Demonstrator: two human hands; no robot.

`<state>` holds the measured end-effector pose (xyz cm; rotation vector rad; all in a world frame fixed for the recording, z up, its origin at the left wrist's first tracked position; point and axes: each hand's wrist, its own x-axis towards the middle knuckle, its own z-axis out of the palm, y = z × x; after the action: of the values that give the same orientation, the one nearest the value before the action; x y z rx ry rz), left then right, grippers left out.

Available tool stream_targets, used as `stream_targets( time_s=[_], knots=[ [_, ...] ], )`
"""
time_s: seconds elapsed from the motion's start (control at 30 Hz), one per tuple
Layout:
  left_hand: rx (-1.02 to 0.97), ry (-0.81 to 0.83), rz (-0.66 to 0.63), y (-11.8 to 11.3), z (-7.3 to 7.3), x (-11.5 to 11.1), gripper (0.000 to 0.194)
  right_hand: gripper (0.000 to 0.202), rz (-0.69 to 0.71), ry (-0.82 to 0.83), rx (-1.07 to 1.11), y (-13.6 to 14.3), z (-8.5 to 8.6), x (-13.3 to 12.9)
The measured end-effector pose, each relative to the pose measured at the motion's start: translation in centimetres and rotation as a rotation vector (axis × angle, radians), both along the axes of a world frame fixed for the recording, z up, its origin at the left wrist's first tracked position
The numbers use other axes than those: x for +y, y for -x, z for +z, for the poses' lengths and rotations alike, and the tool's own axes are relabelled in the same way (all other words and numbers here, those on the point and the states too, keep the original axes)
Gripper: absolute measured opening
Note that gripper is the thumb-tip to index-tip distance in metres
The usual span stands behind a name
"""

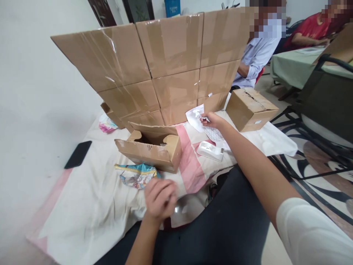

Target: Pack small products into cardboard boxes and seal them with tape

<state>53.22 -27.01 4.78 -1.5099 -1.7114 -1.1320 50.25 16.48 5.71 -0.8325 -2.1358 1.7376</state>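
Note:
My right hand (211, 120) is stretched out to the far side of the cloth. Its fingers pinch a small thin object that lies against a white paper (193, 117). A bubble-textured sheet (214, 134) sits just under the wrist, and a white tape dispenser (210, 150) is nearer to me. My left hand (160, 198) rests curled at the near edge of the cloth, closed on a piece of clear plastic (180, 209). A colourful packet (137, 175) lies just beyond it, in front of an open cardboard box (153, 151).
A wall of stacked, taped cartons (165, 62) stands at the back. A closed carton (250, 108) is at the right and a black phone (78, 154) at the left. Behind sit a person in a light shirt (256, 55) and another person in red. A dark chair (328, 99) stands to the right.

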Motion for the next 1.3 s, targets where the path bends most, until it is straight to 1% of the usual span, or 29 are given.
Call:
stream_targets(
  time_s=[0.03,0.07,0.13,0.17,0.2,0.23,0.3,0.33,0.4,0.47,0.53,0.63,0.73,0.83,0.93,1.03,1.1,1.17,1.3],
  knots=[
    [-0.104,0.031,-0.101,-0.6,0.9,2.6,0.021,0.013,0.038,0.065,0.006,-0.3,0.2,0.1],
    [-0.271,0.094,-0.150,-0.9,1.7,5.6,0.018,0.014,0.080,0.157,0.016,-0.6,0.3,0.2],
    [-0.627,0.105,-0.193,-1.1,2.3,12.0,0.015,0.017,0.174,0.384,0.036,-1.1,0.6,0.6],
    [-0.811,0.075,-0.201,-0.7,2.3,15.1,0.015,0.019,0.217,0.491,0.046,-1.4,0.8,0.8],
    [-0.985,0.024,-0.174,-0.2,2.0,18.2,0.017,0.020,0.251,0.576,0.052,-1.6,0.9,0.9],
    [-1.127,-0.034,-0.100,0.5,1.6,21.0,0.019,0.019,0.271,0.624,0.053,-1.7,1.1,1.1],
    [-1.187,-0.073,-0.021,2.4,0.5,25.6,0.024,0.015,0.280,0.665,0.052,-2.0,1.4,1.3],
    [-1.205,-0.091,0.011,3.5,-0.2,27.4,0.027,0.012,0.276,0.670,0.049,-2.2,1.5,1.4],
    [-1.214,-0.118,0.059,5.3,-1.4,29.8,0.029,0.008,0.277,0.672,0.044,-2.3,1.6,1.5],
    [-1.197,-0.124,0.072,6.6,-2.5,31.0,0.027,0.007,0.302,0.678,0.046,-2.5,1.6,1.6],
    [-1.150,-0.114,0.056,7.3,-3.4,31.4,0.025,0.006,0.326,0.678,0.042,-2.5,1.5,1.6],
    [-1.056,-0.100,0.059,7.7,-4.5,31.2,0.027,0.009,0.324,0.666,0.010,-2.2,1.2,1.6],
    [-0.968,-0.092,0.119,7.8,-5.0,30.6,0.025,0.015,0.355,0.667,-0.006,-1.6,0.9,1.5],
    [-0.908,-0.082,0.188,7.8,-5.1,30.2,0.023,0.022,0.428,0.674,-0.019,-1.1,0.8,1.2],
    [-0.869,-0.067,0.224,7.5,-4.8,29.9,0.020,0.027,0.468,0.663,-0.025,-1.0,0.9,0.8],
    [-0.834,-0.062,0.225,7.2,-4.4,29.5,0.024,0.027,0.481,0.661,-0.009,-1.2,1.2,0.3],
    [-0.818,-0.069,0.224,7.1,-4.3,29.2,0.022,0.026,0.506,0.670,-0.004,-1.3,1.3,0.1],
    [-0.810,-0.081,0.223,7.1,-4.3,29.0,0.019,0.026,0.530,0.680,0.002,-1.3,1.5,0.0],
    [-0.812,-0.111,0.213,7.4,-4.6,29.1,0.020,0.028,0.554,0.668,-0.015,-1.1,1.6,0.0]
  ],
)
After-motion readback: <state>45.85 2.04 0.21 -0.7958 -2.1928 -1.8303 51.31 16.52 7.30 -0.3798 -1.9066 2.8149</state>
